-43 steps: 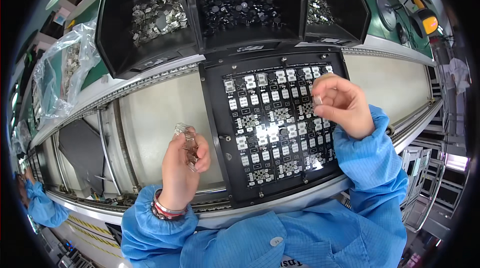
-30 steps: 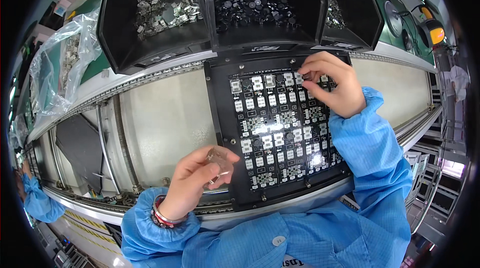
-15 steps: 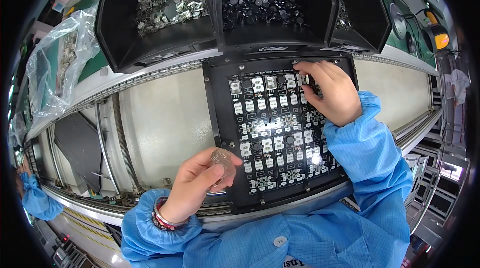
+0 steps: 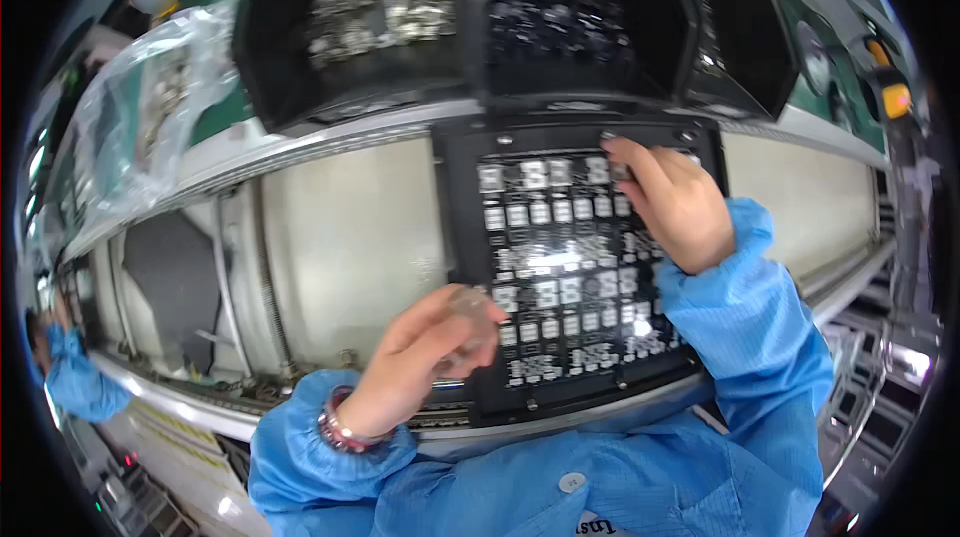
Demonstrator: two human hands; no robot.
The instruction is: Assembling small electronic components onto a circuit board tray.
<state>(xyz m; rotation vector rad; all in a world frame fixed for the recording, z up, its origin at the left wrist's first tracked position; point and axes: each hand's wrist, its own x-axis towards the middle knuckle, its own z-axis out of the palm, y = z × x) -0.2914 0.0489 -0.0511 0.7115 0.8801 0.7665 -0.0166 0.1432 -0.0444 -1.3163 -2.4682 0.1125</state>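
My left hand (image 4: 415, 352) is closed around a handful of small, shiny, partly clear metallic parts (image 4: 468, 325), blurred by motion. It hovers over the left edge of a black tray frame (image 4: 462, 237). Inside that frame lies a dark panel of circuit boards (image 4: 552, 259), bearing rows of white square connectors and small components. My right hand (image 4: 680, 199) reaches over the panel's upper right part, thumb and forefinger pinched at its top row. Between those fingertips a small greyish piece barely shows, and its kind is too blurred to tell.
Beyond the frame stand black bins, one with silver metal parts (image 4: 380, 2), another with dark round parts (image 4: 550, 7). A clear plastic bag (image 4: 150, 102) lies at far left. Metal conveyor rails (image 4: 330, 157) run sideways. Another person's blue sleeve (image 4: 82, 377) shows at the left edge.
The whole view has shifted, so bins and frame appear slightly further right and blurred. My left hand still holds its handful; my right hand stays at the top row of the panel.
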